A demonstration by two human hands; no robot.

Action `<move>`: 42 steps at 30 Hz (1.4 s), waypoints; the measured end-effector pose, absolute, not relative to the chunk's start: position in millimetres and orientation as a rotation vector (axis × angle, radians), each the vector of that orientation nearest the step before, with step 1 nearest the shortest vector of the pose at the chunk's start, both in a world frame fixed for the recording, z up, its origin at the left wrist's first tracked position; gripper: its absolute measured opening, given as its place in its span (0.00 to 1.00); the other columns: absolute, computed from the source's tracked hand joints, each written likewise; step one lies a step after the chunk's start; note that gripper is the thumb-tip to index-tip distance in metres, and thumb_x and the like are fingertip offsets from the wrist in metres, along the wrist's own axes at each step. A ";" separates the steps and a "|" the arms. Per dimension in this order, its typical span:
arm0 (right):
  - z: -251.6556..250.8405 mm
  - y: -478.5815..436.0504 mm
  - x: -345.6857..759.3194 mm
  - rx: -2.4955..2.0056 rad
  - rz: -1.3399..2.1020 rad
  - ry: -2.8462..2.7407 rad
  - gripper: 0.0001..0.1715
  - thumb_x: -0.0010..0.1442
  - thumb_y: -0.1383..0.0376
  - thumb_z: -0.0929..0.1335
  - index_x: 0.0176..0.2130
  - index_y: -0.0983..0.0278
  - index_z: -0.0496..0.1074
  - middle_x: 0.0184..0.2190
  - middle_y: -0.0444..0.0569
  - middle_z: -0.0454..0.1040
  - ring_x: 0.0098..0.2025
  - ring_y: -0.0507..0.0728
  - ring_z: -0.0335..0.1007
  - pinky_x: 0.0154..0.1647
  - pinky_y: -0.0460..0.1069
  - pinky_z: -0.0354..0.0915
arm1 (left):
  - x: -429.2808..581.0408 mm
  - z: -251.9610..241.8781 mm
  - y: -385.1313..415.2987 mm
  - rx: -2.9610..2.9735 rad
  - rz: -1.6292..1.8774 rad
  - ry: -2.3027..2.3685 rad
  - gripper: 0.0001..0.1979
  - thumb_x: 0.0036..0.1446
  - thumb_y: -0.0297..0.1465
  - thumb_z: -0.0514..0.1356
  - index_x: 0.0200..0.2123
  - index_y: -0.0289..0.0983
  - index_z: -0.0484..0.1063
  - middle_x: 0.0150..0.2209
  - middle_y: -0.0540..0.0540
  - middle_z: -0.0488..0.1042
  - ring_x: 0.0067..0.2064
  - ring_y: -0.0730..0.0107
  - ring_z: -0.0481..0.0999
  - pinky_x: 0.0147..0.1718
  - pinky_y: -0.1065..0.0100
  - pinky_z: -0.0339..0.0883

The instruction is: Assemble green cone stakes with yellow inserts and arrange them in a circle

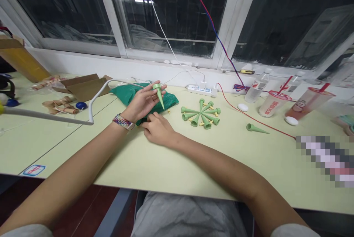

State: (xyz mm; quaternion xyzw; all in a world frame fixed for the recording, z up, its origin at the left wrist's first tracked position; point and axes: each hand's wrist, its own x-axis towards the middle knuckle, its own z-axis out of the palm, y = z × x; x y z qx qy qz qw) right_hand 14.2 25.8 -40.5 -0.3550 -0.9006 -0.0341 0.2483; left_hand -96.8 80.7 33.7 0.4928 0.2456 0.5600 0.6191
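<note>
A green watering spike (158, 93), a hollow cone with a round cap end, is held between the fingers of my left hand (140, 103), its tip pointing down. My right hand (159, 130) lies just below, its fingers curled at the near edge of a green plastic bag (125, 95); some fingertips are hidden there. A small yellow valve (169, 112) sits on the table beside the bag. To the right, several green spikes with yellow valves form a ring (200, 113), tips toward the middle. One more green spike (256, 129) lies apart, farther right.
Behind the spikes are a power strip (201, 90) and a red cable (249, 115). A bottle (257, 87) and two drink cups (273, 103) stand at right, near white oval objects (242, 107). A grey lamp arm (90, 109), wooden toys (61, 105) and a cardboard box (83, 89) occupy the left.
</note>
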 end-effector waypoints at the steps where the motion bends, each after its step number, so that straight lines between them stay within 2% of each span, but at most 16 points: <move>1: -42.3 26.9 13.4 -0.973 -0.075 -2.442 0.16 0.67 0.64 0.65 0.50 0.60 0.80 0.40 0.54 0.70 0.47 0.64 0.62 0.52 0.57 0.65 | -96.7 34.0 80.1 1.132 1.289 0.570 0.22 0.61 0.20 0.61 0.59 0.33 0.74 0.57 0.35 0.79 0.52 0.62 0.82 0.55 0.64 0.74; 3: -45.4 28.4 14.1 -0.974 -0.047 -2.422 0.16 0.67 0.65 0.65 0.50 0.60 0.80 0.40 0.54 0.70 0.47 0.63 0.61 0.52 0.57 0.65 | -96.7 34.9 79.1 1.131 1.288 0.577 0.23 0.62 0.19 0.61 0.60 0.33 0.74 0.57 0.36 0.79 0.52 0.62 0.82 0.54 0.64 0.74; 7: -48.0 27.4 20.7 -0.924 -0.061 -2.416 0.13 0.67 0.66 0.65 0.42 0.62 0.81 0.41 0.53 0.71 0.47 0.62 0.61 0.52 0.56 0.64 | -97.9 37.9 78.2 1.131 1.294 0.580 0.22 0.61 0.19 0.60 0.59 0.34 0.74 0.56 0.37 0.79 0.51 0.63 0.82 0.53 0.65 0.75; 9: -47.0 25.7 22.2 -0.856 -0.083 -2.438 0.13 0.68 0.66 0.64 0.41 0.63 0.80 0.42 0.53 0.73 0.47 0.62 0.62 0.53 0.56 0.64 | -98.7 40.2 78.3 1.124 1.307 0.589 0.22 0.61 0.19 0.60 0.58 0.34 0.75 0.56 0.38 0.80 0.51 0.63 0.82 0.53 0.66 0.75; 14: -41.5 21.6 12.6 -0.622 -0.135 -2.557 0.15 0.69 0.67 0.63 0.49 0.66 0.77 0.49 0.55 0.75 0.53 0.62 0.62 0.58 0.56 0.62 | -101.1 45.9 79.4 1.082 1.358 0.600 0.20 0.62 0.18 0.58 0.56 0.33 0.75 0.54 0.37 0.80 0.50 0.66 0.82 0.53 0.67 0.75; 19: -39.5 21.9 5.4 -0.934 -0.211 -2.376 0.25 0.70 0.60 0.64 0.60 0.72 0.71 0.62 0.66 0.65 0.62 0.70 0.54 0.63 0.63 0.57 | -103.7 46.3 81.2 1.078 1.370 0.611 0.21 0.61 0.19 0.59 0.56 0.35 0.75 0.55 0.38 0.80 0.52 0.64 0.81 0.55 0.65 0.74; 24: -34.6 21.5 8.1 -0.795 -0.140 -2.489 0.21 0.72 0.61 0.62 0.59 0.60 0.74 0.57 0.59 0.66 0.61 0.68 0.54 0.65 0.64 0.56 | -104.7 45.7 81.9 1.093 1.362 0.617 0.23 0.60 0.20 0.61 0.58 0.37 0.74 0.56 0.39 0.79 0.55 0.60 0.80 0.56 0.62 0.74; 26: -34.4 22.3 7.0 -0.760 -0.128 -2.514 0.19 0.72 0.59 0.63 0.56 0.59 0.76 0.56 0.58 0.66 0.62 0.68 0.53 0.67 0.65 0.53 | -105.3 45.9 82.3 1.095 1.370 0.615 0.23 0.59 0.20 0.61 0.58 0.37 0.74 0.57 0.38 0.79 0.55 0.61 0.80 0.56 0.62 0.74; 30: -40.2 28.8 1.1 -0.931 -0.037 -2.420 0.26 0.69 0.51 0.67 0.59 0.61 0.75 0.63 0.60 0.60 0.70 0.71 0.43 0.71 0.67 0.46 | -107.4 46.5 83.2 1.099 1.366 0.609 0.22 0.59 0.20 0.62 0.56 0.37 0.75 0.58 0.39 0.78 0.53 0.63 0.80 0.56 0.64 0.74; 34: -45.5 35.9 -4.8 -1.013 0.044 -2.404 0.30 0.68 0.50 0.67 0.63 0.61 0.72 0.70 0.62 0.53 0.73 0.73 0.40 0.72 0.69 0.43 | -109.2 47.3 84.1 1.108 1.381 0.598 0.22 0.59 0.21 0.63 0.56 0.37 0.76 0.56 0.39 0.79 0.52 0.64 0.81 0.55 0.64 0.74; 39: -45.0 35.4 -4.5 -1.006 -0.012 -2.406 0.19 0.71 0.58 0.65 0.56 0.62 0.77 0.70 0.60 0.56 0.73 0.71 0.42 0.72 0.69 0.45 | -108.8 46.6 84.5 1.082 1.380 0.609 0.20 0.59 0.20 0.62 0.55 0.35 0.76 0.56 0.39 0.79 0.49 0.66 0.81 0.53 0.66 0.75; 42: -45.4 32.1 2.5 -0.930 -0.058 -2.407 0.17 0.73 0.61 0.64 0.52 0.61 0.80 0.69 0.57 0.59 0.73 0.69 0.43 0.72 0.68 0.47 | -108.3 45.5 84.3 1.089 1.376 0.617 0.20 0.59 0.21 0.62 0.54 0.36 0.77 0.56 0.39 0.79 0.50 0.65 0.81 0.53 0.66 0.74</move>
